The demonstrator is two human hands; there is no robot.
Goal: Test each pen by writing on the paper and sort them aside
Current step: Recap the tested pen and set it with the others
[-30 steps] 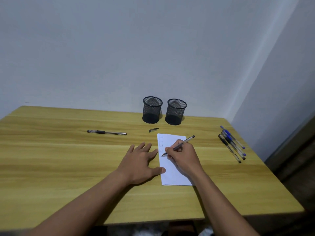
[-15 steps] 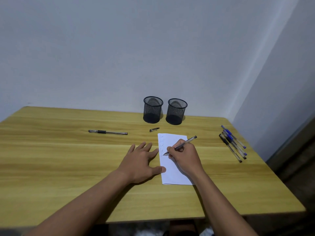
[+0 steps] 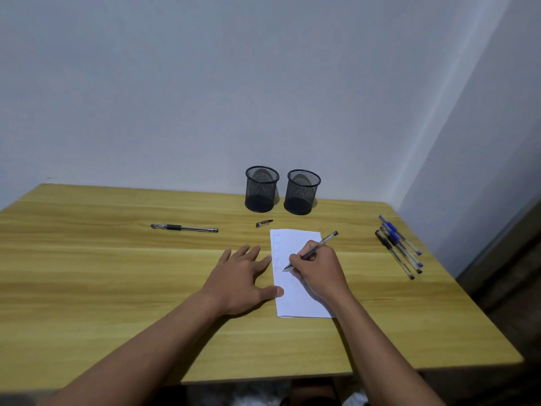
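Pen (image 3: 317, 247), clear-barrelled, was pinched in right hand (image 3: 319, 271) fingers, tip on white paper sheet (image 3: 295, 300) at frame centre. Sheet's left edge was pinned by left hand (image 3: 240, 281), fingers spread flat. Capped pens (image 3: 399, 247) were grouped at right w/ one pen (image 3: 184, 228) upper left.

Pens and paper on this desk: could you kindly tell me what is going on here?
A person is testing pens. The right hand holds a clear uncapped pen, its tip on the white sheet of paper beside a column of scribbles. The left hand lies flat, thumb on the sheet's edge. A small black cap and one black-gripped pen lie apart; a cluster of pens waits at right.
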